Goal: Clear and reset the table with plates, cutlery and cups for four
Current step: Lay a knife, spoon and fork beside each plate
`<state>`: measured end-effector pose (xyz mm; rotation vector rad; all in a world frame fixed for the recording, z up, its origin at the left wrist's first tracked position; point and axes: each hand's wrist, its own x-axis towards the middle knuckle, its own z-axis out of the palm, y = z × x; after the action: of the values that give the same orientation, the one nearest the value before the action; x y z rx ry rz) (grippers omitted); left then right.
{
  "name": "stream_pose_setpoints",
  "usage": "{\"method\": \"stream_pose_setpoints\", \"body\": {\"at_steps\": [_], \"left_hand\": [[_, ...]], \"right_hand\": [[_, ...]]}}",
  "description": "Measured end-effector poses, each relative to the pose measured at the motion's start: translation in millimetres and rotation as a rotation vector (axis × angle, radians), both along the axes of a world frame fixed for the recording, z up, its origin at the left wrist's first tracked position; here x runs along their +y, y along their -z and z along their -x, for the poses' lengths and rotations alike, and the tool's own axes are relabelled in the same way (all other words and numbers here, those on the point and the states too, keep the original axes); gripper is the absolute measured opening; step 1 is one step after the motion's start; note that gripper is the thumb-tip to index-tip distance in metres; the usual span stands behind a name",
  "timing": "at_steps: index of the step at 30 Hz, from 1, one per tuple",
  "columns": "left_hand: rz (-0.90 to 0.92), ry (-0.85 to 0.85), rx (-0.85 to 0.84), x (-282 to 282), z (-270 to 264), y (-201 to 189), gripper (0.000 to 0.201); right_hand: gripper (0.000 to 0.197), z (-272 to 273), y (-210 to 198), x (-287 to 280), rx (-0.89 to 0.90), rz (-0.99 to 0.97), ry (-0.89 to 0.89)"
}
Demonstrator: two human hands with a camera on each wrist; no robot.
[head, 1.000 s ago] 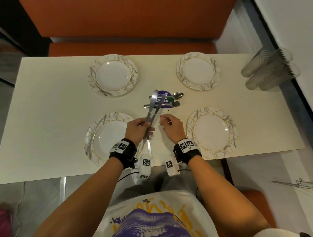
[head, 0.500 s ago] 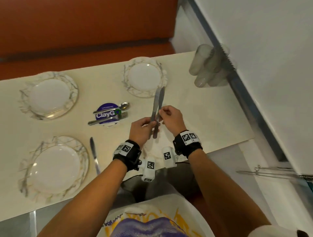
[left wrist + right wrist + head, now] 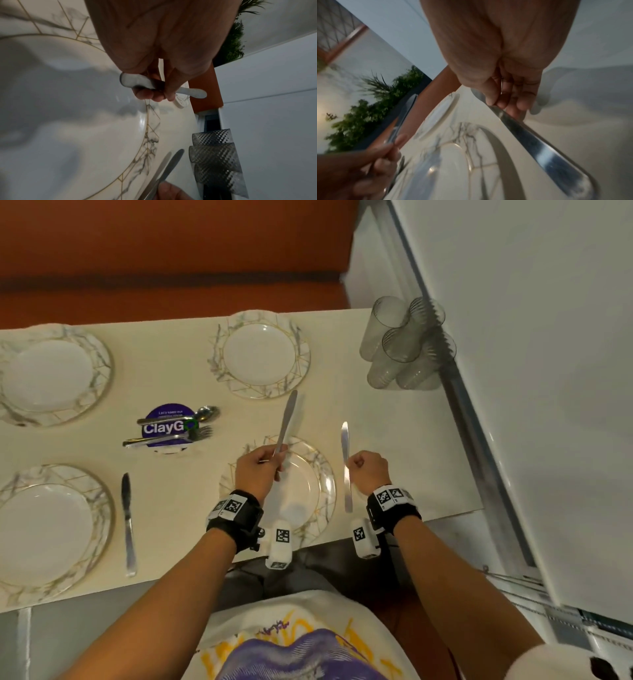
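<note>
My left hand [image 3: 269,462] grips a table knife [image 3: 287,419] by the handle above the near right plate [image 3: 325,474], with the blade pointing away from me. My right hand [image 3: 356,466] pinches a second knife [image 3: 346,474] just right of that plate's rim, low over the table. In the left wrist view the fingers [image 3: 154,93] curl round the knife handle [image 3: 135,81]. In the right wrist view the thumb and fingers [image 3: 505,100] pinch the knife [image 3: 539,148]. A third knife [image 3: 127,522] lies right of the near left plate [image 3: 99,508].
Two more plates [image 3: 102,371] [image 3: 301,361] sit on the far side. A spoon and forks [image 3: 171,428] lie on a purple coaster mid-table. Several clear cups [image 3: 404,347] stand at the far right by the wall. An orange bench runs behind the table.
The two knives that my hands held together have come apart. My right hand carried one to the right of the near right plate, and my left hand keeps the other over that plate.
</note>
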<state>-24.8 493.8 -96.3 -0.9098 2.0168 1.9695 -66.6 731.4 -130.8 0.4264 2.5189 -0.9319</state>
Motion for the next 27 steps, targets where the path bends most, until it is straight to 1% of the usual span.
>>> {"method": "stream_pose_setpoints", "body": {"at_steps": [7, 8, 9, 10, 11, 13, 14, 17, 23, 27], "left_hand": [[0.008, -0.024, 0.03, -9, 4, -2, 0.019], [0.004, -0.027, 0.032, -9, 5, -2, 0.018], [0.003, -0.031, 0.031, -9, 5, -2, 0.018], [0.001, -0.035, 0.029, -10, 5, -2, 0.018], [-0.002, -0.037, 0.028, -11, 5, -2, 0.018], [-0.006, -0.037, 0.019, -11, 3, -1, 0.019], [-0.007, -0.036, 0.012, -12, 3, -1, 0.019], [-0.03, -0.045, -0.01, -11, 1, -2, 0.019], [-0.045, -0.063, -0.017, -9, -2, -3, 0.021], [-0.037, -0.044, -0.028, -7, -7, -2, 0.025]], "right_hand": [[0.017, -6, 5, 6, -0.031, -0.093, -0.084], [0.012, -6, 6, 8, -0.01, -0.092, -0.07], [0.002, -6, 5, 9, 0.027, -0.066, -0.059], [0.011, -6, 5, 10, 0.075, -0.041, -0.052], [0.025, -5, 6, 10, 0.112, -0.013, -0.081], [0.046, -6, 7, 10, 0.131, -0.004, -0.204], [0.051, -7, 8, 10, 0.13, -0.003, -0.25], [0.055, -12, 12, 11, 0.145, 0.002, -0.288], [0.055, -22, 16, 12, 0.157, -0.011, -0.307], [0.055, -23, 17, 13, 0.165, -0.009, -0.318]]}}
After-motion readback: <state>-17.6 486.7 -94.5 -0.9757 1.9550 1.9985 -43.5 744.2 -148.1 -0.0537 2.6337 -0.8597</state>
